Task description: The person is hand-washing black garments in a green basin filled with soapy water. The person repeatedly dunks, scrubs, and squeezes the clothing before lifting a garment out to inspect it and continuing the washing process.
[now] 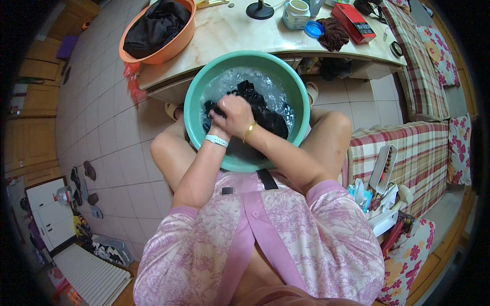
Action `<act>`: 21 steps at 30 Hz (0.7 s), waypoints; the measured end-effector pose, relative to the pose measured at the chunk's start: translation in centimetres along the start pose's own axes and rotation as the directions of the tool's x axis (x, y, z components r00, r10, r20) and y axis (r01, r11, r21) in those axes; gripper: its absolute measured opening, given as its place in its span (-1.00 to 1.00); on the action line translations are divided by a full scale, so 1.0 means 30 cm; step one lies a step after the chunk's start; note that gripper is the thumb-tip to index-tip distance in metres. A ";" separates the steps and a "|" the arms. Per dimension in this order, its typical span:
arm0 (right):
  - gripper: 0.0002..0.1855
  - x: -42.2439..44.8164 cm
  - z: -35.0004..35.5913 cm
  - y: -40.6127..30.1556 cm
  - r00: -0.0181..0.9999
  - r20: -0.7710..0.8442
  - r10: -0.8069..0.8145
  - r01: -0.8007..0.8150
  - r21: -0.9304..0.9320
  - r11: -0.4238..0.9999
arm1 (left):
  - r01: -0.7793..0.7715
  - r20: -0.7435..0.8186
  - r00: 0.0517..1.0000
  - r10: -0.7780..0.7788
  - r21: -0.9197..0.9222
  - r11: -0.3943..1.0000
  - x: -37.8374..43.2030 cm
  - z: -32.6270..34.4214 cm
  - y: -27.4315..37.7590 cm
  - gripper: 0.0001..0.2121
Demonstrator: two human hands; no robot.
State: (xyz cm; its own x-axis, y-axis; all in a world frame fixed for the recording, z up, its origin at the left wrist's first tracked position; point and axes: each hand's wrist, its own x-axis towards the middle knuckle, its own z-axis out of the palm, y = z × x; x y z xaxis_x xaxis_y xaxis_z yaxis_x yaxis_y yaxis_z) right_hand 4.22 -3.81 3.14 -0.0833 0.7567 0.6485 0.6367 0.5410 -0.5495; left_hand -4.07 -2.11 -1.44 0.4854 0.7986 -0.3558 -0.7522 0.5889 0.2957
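Observation:
A green plastic basin [247, 54] of sudsy water sits between my knees. Wet black cloth [268, 118] lies in it, partly under the water. Both hands are together over the basin's left half. My right hand [237, 114], with a gold bracelet at its wrist, crosses over the other and rests against the cloth. Beneath it is my left hand [220, 124], with a pale band on its wrist, closed on a bunched part of the black cloth. Which arm belongs to which hand is hard to tell where they overlap, and some fingers are hidden.
A marble-topped table [226, 30] stands beyond the basin. It holds an orange basin [172, 51] of dark cloth, a white tub [296, 15], a blue lid [314, 29], a brown cloth [334, 34] and a red box [353, 23]. A plaid sofa [413, 153] is at the right.

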 end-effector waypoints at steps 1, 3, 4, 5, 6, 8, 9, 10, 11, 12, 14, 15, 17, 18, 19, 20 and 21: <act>-0.74 0.022 0.009 0.030 0.997 -0.005 0.071 -0.071 -0.006 0.997 | -0.033 -0.073 0.997 0.035 0.030 0.999 -0.010 0.042 -0.017 -0.65; -0.74 0.064 0.012 0.083 0.954 -0.012 0.299 -0.299 -0.049 0.953 | -0.021 -0.332 0.936 0.120 0.285 0.958 -0.022 0.122 -0.047 -0.58; -0.74 0.074 0.016 0.100 0.938 -0.049 0.344 -0.346 -0.056 0.936 | -0.028 -0.357 0.921 0.156 0.338 0.941 0.002 0.078 -0.051 -0.59; -0.73 0.067 0.012 0.104 0.928 -0.016 0.372 -0.371 -0.111 0.922 | -0.032 -0.379 0.905 0.193 0.391 0.920 0.024 0.036 -0.056 -0.59; -0.73 0.057 0.004 0.095 0.933 -0.032 0.359 -0.360 -0.078 0.930 | -0.009 -0.314 0.943 0.112 0.313 0.950 0.017 0.063 -0.048 -0.58; -0.70 0.031 -0.026 0.004 0.940 -0.013 0.341 -0.341 0.016 0.940 | 0.025 -0.047 0.999 -0.021 0.085 0.996 0.031 -0.020 -0.004 -0.62; -0.70 0.012 -0.045 -0.049 0.936 0.095 0.337 -0.340 0.009 0.940 | 0.171 0.310 0.943 -0.122 -0.137 0.976 0.041 -0.072 0.021 -0.66; -0.62 -0.006 -0.069 -0.084 0.920 0.194 0.340 -0.346 -0.006 0.938 | 0.212 0.251 0.949 -0.190 -0.062 0.975 0.035 -0.061 0.037 -0.67; -0.51 -0.014 -0.079 -0.098 0.894 0.292 0.341 -0.351 -0.021 0.936 | 0.255 0.187 0.949 -0.253 0.010 0.967 0.030 -0.048 0.043 -0.66; -0.68 -0.015 -0.037 -0.044 0.965 0.062 0.256 -0.261 0.082 0.962 | 0.203 0.244 0.950 -0.194 -0.015 0.979 0.022 -0.037 0.018 -0.69; -0.72 0.020 0.002 0.036 0.965 -0.111 0.239 -0.237 0.031 0.971 | 0.015 0.070 0.997 -0.009 -0.096 0.995 0.070 -0.113 -0.049 -0.68; -0.72 0.050 -0.010 0.074 0.941 -0.070 0.330 -0.336 -0.086 0.938 | -0.044 -0.133 0.990 0.054 0.079 0.996 0.062 -0.026 -0.063 -0.66; -0.72 0.086 -0.023 0.108 0.909 -0.080 0.409 -0.416 -0.123 0.901 | -0.073 -0.352 0.910 0.217 0.379 0.923 0.005 0.147 -0.071 -0.55; -0.72 0.084 -0.024 0.089 0.912 -0.093 0.399 -0.408 -0.114 0.906 | -0.033 -0.310 0.939 0.151 0.353 0.935 0.020 0.110 -0.054 -0.58; -0.72 0.068 -0.026 0.066 0.914 -0.106 0.392 -0.403 -0.107 0.909 | 0.012 -0.267 0.960 0.080 0.328 0.945 0.023 0.105 -0.032 -0.60; -0.72 0.043 -0.035 0.032 0.921 -0.099 0.376 -0.383 -0.064 0.921 | 0.065 -0.228 0.974 -0.003 0.267 0.961 0.009 0.098 -0.022 -0.60; -0.72 -0.004 -0.007 0.004 0.952 -0.135 0.276 -0.278 -0.003 0.960 | 0.090 -0.075 0.994 -0.076 0.204 0.975 0.011 0.060 0.005 -0.60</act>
State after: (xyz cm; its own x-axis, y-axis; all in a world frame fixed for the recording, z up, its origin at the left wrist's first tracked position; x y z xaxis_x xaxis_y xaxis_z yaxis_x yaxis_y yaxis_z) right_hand 4.47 -3.90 3.11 0.1995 0.8198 0.5368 0.6370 0.3078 -0.7067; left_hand -3.23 -1.52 0.09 0.5065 0.7402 -0.4423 -0.5992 0.6710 0.4368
